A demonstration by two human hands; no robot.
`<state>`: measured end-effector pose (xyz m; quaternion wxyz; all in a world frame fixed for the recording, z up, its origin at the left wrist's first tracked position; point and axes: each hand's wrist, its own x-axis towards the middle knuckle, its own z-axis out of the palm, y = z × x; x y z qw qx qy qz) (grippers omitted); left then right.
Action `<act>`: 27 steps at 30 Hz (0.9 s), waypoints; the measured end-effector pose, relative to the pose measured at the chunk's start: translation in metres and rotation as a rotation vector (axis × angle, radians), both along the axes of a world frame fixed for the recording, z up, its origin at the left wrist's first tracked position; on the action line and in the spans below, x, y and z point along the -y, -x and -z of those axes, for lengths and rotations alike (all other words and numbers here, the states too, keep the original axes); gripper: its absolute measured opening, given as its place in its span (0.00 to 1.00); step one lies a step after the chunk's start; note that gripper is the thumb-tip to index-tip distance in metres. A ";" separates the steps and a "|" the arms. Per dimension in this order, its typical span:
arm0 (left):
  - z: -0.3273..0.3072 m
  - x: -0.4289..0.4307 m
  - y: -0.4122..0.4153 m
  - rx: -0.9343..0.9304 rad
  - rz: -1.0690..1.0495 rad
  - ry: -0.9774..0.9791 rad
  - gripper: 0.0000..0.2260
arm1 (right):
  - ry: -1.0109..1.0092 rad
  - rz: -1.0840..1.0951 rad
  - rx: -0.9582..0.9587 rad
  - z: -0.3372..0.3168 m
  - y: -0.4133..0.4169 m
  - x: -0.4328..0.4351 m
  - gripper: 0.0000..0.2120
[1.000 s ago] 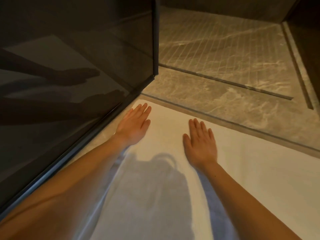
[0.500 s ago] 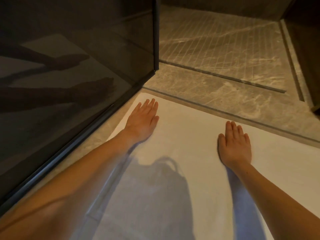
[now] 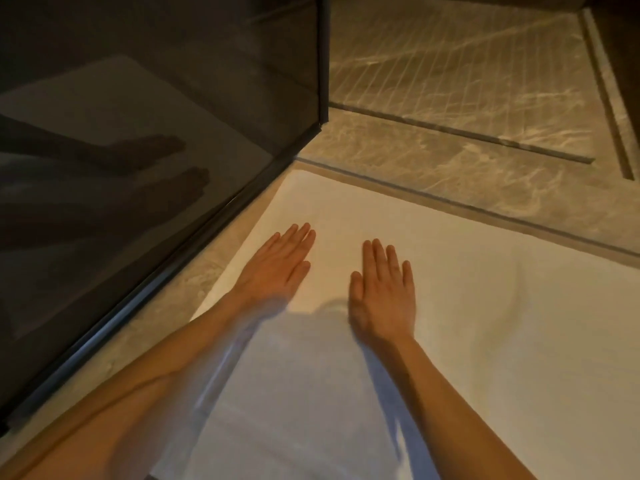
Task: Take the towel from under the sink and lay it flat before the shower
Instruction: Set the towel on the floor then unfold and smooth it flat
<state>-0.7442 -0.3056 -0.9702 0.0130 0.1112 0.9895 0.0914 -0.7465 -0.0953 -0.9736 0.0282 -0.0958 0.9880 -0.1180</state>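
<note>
Pressing two spread hands, left (image 3: 277,266) and right (image 3: 382,299), palms down on one white rectangular towel (image 3: 485,341), faintly creased, beside dark glass panel (image 3: 156,150) on veined marble floor (image 3: 450,174).

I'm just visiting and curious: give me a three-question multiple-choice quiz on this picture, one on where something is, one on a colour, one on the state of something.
1. Where does the towel lie?
A. on the floor before the shower threshold
B. draped over the glass panel
C. inside the shower

2. What colour is the towel?
A. dark grey
B. white
C. blue

3. How are the hands?
A. gripping the towel's corners
B. raised above the towel
C. flat, palms down on it

Answers:
A, it is spread on the floor along the threshold, beside the glass panel.
B, its lit surface is white.
C, the left hand and right hand rest with fingers extended.
</note>
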 end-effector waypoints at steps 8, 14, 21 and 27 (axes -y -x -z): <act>0.003 0.053 -0.017 0.038 -0.072 0.055 0.26 | -0.042 0.323 0.041 -0.010 -0.045 -0.152 0.32; -0.019 0.013 -0.037 -0.046 -0.183 0.133 0.26 | 0.000 0.343 -0.026 -0.031 -0.050 -0.120 0.27; -0.008 -0.048 -0.116 -0.159 0.060 -0.095 0.20 | 0.102 0.004 0.022 -0.010 -0.094 0.047 0.28; 0.000 0.007 -0.131 -0.013 -0.058 -0.041 0.25 | 0.082 0.018 0.009 -0.002 -0.108 0.003 0.28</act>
